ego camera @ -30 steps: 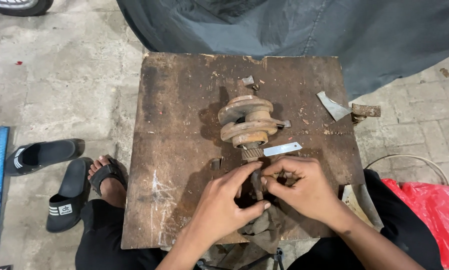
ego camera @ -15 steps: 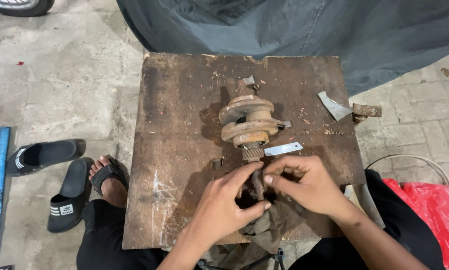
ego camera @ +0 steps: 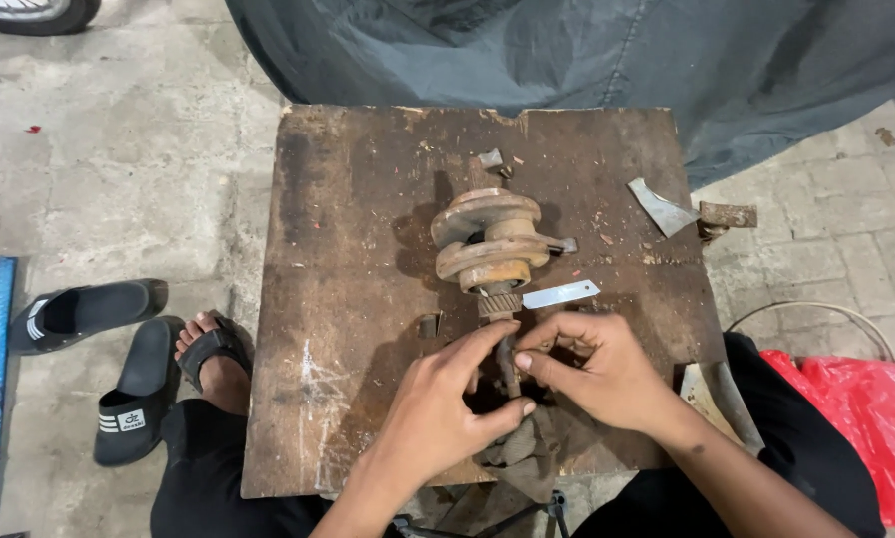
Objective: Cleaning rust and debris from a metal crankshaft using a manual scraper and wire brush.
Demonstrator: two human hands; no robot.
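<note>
One rusty crankshaft (ego camera: 489, 244), two webs, on board (ego camera: 348, 299). Left hand (ego camera: 438, 413) and right hand (ego camera: 597, 374) pinch its shaft end, apparently.

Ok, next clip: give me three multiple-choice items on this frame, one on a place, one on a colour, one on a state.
1. Where does the rusty crankshaft lie?
A. On the wooden board
B. On the concrete floor
C. In the plastic bag

2. What colour is that plastic bag?
A. Green
B. Red
C. White

3. What are the left hand and right hand doing?
A. Resting apart on the floor
B. Lifting the sandals
C. Both pinching the crankshaft's near shaft end

Key: 1 A, it rests mid-board, rusty webs standing up from the wood. 2 B, it shows bright red beside the person's right arm. 3 C, fingers of both hands meet around the shaft end at the board's near edge.
</note>
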